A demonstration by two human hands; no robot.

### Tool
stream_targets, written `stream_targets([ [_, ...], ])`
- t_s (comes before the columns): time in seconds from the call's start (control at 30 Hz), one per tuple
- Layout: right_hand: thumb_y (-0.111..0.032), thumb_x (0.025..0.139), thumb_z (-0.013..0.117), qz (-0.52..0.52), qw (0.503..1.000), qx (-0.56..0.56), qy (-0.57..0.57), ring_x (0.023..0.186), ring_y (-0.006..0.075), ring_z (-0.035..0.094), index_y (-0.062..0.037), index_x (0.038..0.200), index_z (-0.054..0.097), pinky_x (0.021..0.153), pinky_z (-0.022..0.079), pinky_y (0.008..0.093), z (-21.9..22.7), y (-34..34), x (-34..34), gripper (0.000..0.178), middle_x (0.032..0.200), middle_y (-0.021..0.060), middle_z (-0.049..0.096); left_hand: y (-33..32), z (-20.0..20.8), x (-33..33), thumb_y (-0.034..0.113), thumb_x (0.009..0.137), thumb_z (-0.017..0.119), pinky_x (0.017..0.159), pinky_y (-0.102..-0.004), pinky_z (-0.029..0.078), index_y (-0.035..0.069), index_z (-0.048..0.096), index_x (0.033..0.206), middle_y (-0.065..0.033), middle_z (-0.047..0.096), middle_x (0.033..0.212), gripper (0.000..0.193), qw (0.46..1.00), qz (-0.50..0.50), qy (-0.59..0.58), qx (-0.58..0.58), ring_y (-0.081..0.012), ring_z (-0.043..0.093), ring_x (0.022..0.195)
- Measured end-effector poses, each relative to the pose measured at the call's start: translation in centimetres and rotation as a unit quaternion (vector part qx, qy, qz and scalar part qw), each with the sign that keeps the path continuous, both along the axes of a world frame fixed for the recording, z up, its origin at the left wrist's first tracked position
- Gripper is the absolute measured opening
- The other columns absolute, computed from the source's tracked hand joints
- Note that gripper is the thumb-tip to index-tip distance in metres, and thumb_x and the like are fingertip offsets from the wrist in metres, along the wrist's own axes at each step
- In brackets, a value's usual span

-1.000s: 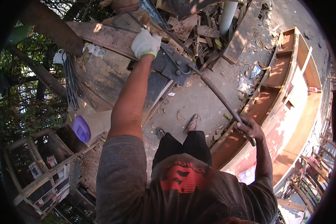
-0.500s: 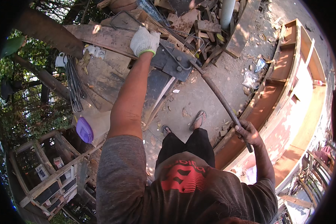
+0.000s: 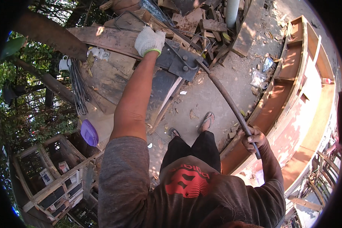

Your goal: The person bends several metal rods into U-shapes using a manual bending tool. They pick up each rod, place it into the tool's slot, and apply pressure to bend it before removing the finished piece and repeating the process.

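Upper left: bundle of dark rods (image 3: 78,91) draped over boards; purple lid (image 3: 89,133) seen below. Upper center: thin metal rod (image 3: 175,53) clenched in white-gloved left hand (image 3: 150,41), its far end curved around bolt heads on dark metal plate (image 3: 176,71). Center to right: long metal bar (image 3: 231,102), upper end set at plate's edge, lower end grasped in bare right hand (image 3: 256,139). Right: curved wooden frame (image 3: 273,103) seen on ground.

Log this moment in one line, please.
left hand: gloved, closed over thin rod; right hand: bare, gripping long bar; dark plate: bears pegs
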State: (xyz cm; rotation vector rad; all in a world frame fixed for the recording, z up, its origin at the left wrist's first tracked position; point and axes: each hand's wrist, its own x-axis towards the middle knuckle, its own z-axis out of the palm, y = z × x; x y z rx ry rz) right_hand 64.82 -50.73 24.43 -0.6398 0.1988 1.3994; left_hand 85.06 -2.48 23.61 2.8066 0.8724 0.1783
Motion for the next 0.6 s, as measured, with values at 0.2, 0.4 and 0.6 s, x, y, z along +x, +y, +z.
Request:
stream_targets([
  [0.2,-0.013,0.089,0.064,-0.063,0.984,-0.137,-0.09,0.037,0.0055,0.035,-0.0019,0.1,0.052,0.032,0.028,0.0197,0.8,1.6,-2.9,0.02,0.056,-0.0012,0.042,0.2,-0.8,-0.1,0.046,0.081,0.064,0.077,-0.0441,0.055,0.005,0.068,0.104,-0.0176,0.071,0.099,0.047,0.999,-0.005,-0.03,0.013,-0.033,0.069,0.094],
  [0.4,-0.014,0.089,0.065,-0.12,0.973,-0.166,-0.102,0.038,0.0045,0.035,-0.004,0.092,0.05,0.033,0.027,0.0196,1.8,4.4,-6.3,0.018,0.057,-0.002,0.043,-0.3,0.1,-0.3,0.048,0.081,0.065,0.082,-0.0464,0.053,0.006,0.068,0.107,-0.0197,0.069,0.106,0.049,0.999,0.016,-0.003,-0.029,-0.0362,0.067,0.1],
  [0.6,-0.016,0.089,0.066,-0.204,0.953,-0.2,-0.097,0.038,0.0057,0.036,-0.0044,0.091,0.051,0.035,0.029,0.02,3.0,10.1,-11.7,0.019,0.057,-0.0015,0.043,0.0,-0.2,-0.3,0.049,0.081,0.065,0.083,-0.0457,0.053,0.007,0.068,0.111,-0.0193,0.069,0.109,0.051,1.0,0.0,-0.001,-0.019,-0.0355,0.067,0.101],
])
